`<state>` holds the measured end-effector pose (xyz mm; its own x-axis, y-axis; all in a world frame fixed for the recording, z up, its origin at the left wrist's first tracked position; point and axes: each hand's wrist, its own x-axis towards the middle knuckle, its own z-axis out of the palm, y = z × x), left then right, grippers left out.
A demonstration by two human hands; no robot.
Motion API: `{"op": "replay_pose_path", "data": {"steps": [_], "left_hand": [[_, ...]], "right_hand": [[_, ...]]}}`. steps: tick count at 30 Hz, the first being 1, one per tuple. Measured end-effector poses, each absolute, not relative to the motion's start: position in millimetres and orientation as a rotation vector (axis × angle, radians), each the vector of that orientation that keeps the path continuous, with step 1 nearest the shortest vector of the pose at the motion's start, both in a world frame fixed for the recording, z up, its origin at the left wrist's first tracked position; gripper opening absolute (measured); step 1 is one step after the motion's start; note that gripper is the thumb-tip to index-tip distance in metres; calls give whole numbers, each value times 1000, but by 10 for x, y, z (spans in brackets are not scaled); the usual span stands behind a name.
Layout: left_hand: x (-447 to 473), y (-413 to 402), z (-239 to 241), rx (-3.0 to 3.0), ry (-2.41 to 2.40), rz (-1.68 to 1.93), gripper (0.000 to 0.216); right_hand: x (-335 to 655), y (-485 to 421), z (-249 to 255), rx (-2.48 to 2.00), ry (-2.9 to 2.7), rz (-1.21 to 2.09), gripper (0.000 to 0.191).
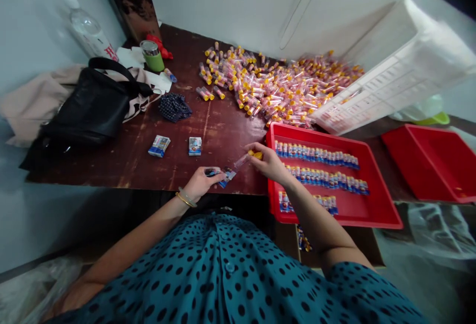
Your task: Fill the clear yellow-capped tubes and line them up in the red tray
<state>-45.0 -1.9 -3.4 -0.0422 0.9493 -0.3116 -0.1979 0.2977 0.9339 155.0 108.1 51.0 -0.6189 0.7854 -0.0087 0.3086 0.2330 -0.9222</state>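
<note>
Brown tabletop (219,128); left grip (200,183) clasps packets (228,176), right grip (268,161) a tube (242,161) slanting toward them.

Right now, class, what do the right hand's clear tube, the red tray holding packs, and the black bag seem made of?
Clear tube: probably glossy plastic; see-through. Red tray: likely smooth moulded plastic; rounded corners. Black bag: perhaps dull leather or imitation; soft folds.

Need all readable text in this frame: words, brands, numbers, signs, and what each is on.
Nothing reads reliably.
Clear bottle: red lettering, too blurred to quote.
Left card stack and right card stack: print too small.
Printed piece in the left hand: blurred.
Packed tubes in the red tray: labels too small.
</note>
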Motion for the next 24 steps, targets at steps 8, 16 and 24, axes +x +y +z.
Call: {"op": "replay_pose_path", "data": {"steps": [8,16,24], "left_hand": [[-411,-7,-12,737,1143,1092,26],[-396,-8,-19,766,1147,1117,22],[-280,-14,27,729,1146,1093,28]], "right_hand": [[1770,1080,534,-1048,-1553,1835,35],[1660,1019,575,-1018,-1514,1914,38],[1627,940,518,-1003,-1867,1513,30]]}}
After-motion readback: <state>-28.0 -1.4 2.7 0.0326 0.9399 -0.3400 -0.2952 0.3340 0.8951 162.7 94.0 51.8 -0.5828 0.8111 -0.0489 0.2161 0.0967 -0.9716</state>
